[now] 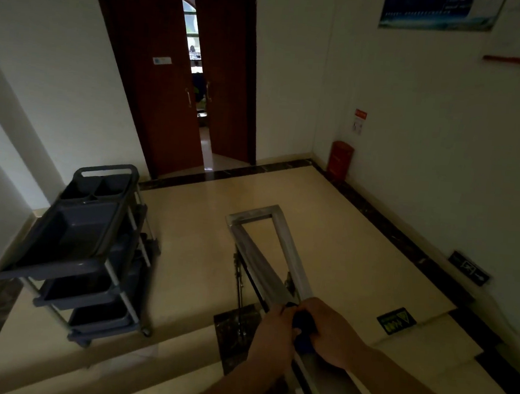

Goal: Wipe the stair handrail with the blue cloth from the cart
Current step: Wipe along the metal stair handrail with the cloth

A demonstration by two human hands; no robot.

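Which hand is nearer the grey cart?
Left. The left hand grips the handrail on the side facing the cart; the right hand holds the blue cloth on the far side.

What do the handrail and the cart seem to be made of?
Handrail: probably brushed metal, as it is silver-grey with a dull sheen and square welded-looking corners. Cart: grey trays look like matte moulded plastic; its pale upright posts are likely metal, but the dim light leaves this uncertain.

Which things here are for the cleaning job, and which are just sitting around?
For the job: blue cloth, handrail, cart, left hand, right hand.

Just around: red bin, brown doors, wall poster, floor sticker.
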